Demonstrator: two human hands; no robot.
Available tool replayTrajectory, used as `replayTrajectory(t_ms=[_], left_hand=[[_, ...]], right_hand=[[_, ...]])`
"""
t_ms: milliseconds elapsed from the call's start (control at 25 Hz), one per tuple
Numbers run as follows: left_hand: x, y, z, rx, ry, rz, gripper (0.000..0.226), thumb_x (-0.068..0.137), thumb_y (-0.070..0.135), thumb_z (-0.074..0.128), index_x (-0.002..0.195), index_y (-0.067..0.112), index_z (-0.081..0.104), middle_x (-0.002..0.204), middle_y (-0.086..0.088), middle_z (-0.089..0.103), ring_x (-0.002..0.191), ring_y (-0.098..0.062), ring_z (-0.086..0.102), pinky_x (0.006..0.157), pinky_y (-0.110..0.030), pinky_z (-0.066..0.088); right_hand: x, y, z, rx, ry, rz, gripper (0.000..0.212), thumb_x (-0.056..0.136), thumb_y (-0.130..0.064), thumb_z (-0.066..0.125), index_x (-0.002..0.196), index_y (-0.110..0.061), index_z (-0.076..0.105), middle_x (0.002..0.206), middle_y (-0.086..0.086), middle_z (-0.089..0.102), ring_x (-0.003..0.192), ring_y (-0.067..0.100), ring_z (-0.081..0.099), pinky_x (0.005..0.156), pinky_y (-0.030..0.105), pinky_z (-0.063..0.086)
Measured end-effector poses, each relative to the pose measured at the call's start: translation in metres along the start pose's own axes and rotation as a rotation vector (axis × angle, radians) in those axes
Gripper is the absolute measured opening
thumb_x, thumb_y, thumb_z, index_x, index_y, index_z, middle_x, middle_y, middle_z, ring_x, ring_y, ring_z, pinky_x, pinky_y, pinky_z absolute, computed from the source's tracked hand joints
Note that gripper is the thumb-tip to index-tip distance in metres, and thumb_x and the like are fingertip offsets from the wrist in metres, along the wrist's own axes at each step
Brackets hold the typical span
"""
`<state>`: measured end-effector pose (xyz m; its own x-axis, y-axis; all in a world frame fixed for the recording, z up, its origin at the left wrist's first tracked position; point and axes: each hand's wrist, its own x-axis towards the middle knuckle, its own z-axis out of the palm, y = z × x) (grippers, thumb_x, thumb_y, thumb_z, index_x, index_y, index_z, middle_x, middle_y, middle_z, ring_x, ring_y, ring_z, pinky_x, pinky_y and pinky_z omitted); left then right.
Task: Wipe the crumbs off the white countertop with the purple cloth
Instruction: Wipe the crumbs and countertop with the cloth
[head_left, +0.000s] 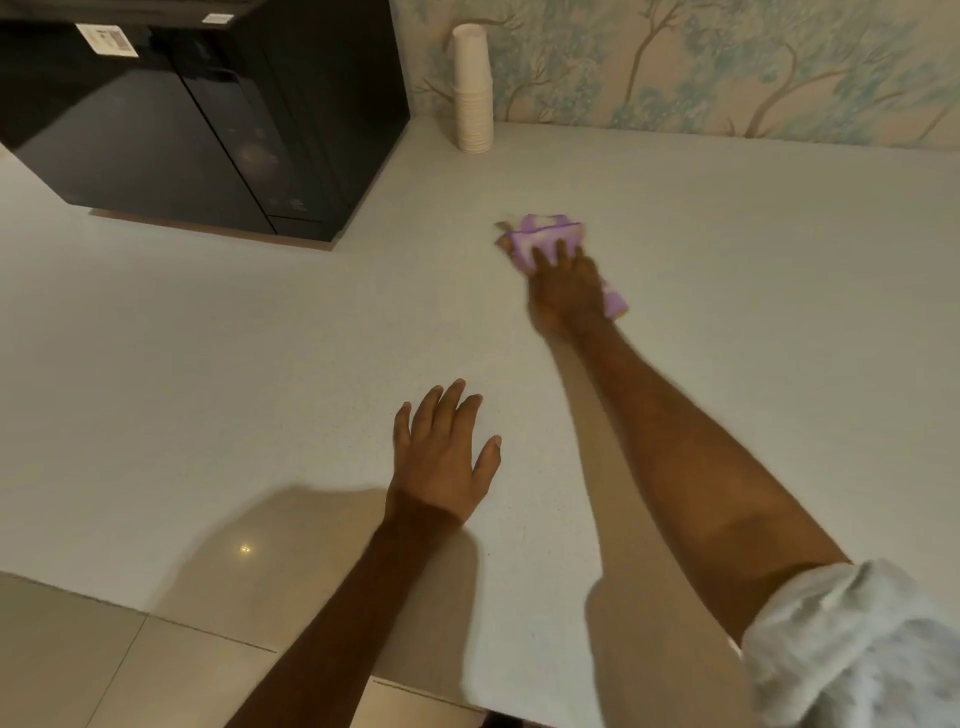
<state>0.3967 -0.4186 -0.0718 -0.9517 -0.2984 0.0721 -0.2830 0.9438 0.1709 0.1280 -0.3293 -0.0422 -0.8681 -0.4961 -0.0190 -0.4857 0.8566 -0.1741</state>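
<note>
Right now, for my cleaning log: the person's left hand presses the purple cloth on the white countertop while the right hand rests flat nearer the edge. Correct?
Not quite: the hands are swapped. The head view shows the right hand pressing the purple cloth on the white countertop, while the left hand rests flat nearer the edge.

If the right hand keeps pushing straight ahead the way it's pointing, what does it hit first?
Probably the stack of paper cups by the wall. The right hand, pressing the purple cloth, points up and slightly left over bare countertop; depth is uncertain.
</note>
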Motion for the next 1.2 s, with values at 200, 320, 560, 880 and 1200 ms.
replayTrajectory(t_ms=[200,320,560,880,1200], left_hand=[[-0.004,-0.001,-0.007,0.001,0.008,0.031,0.062,0.099,0.060,0.032,0.147,0.024,0.048,0.162,-0.001,0.040,0.150,-0.024,0.036,0.122,-0.053,0.026],[-0.006,-0.004,-0.009,-0.023,0.013,0.048,0.061,0.100,0.059,0.031,0.149,0.024,0.045,0.163,-0.001,0.037,0.151,-0.024,0.033,0.123,-0.052,0.024],[-0.007,-0.005,-0.008,-0.077,-0.017,0.061,0.063,0.101,0.059,0.030,0.154,0.024,0.038,0.167,-0.002,0.029,0.155,-0.024,0.023,0.126,-0.051,0.015],[-0.008,-0.004,-0.006,-0.060,0.054,0.073,0.056,0.100,0.052,0.041,0.146,0.020,0.048,0.159,-0.006,0.043,0.149,-0.029,0.036,0.120,-0.055,0.027],[-0.010,-0.005,-0.005,-0.117,0.016,0.072,0.060,0.102,0.054,0.036,0.152,0.021,0.041,0.165,-0.005,0.032,0.154,-0.028,0.025,0.125,-0.055,0.017]], right_hand=[[-0.081,-0.069,0.017,0.033,-0.050,-0.358,0.053,0.110,-0.036,0.028,0.162,-0.026,0.028,0.170,0.015,0.024,0.159,0.037,0.017,0.129,0.049,0.019],[-0.104,-0.023,0.013,0.051,0.005,-0.384,0.050,0.110,-0.034,0.033,0.160,-0.029,0.034,0.169,0.007,0.029,0.160,0.029,0.020,0.129,0.045,0.020],[-0.130,0.056,0.003,0.021,0.175,0.180,0.050,0.107,-0.031,0.034,0.156,-0.022,0.043,0.165,0.015,0.037,0.152,0.040,0.033,0.125,0.050,0.026],[-0.231,-0.031,0.029,0.107,0.132,-0.038,0.050,0.106,-0.034,0.035,0.154,-0.023,0.045,0.164,0.013,0.040,0.153,0.036,0.034,0.124,0.049,0.031],[-0.297,0.186,-0.018,-0.061,0.250,0.457,0.068,0.099,-0.034,0.014,0.147,-0.011,0.056,0.153,0.020,0.053,0.147,0.043,0.042,0.120,0.053,0.033]])
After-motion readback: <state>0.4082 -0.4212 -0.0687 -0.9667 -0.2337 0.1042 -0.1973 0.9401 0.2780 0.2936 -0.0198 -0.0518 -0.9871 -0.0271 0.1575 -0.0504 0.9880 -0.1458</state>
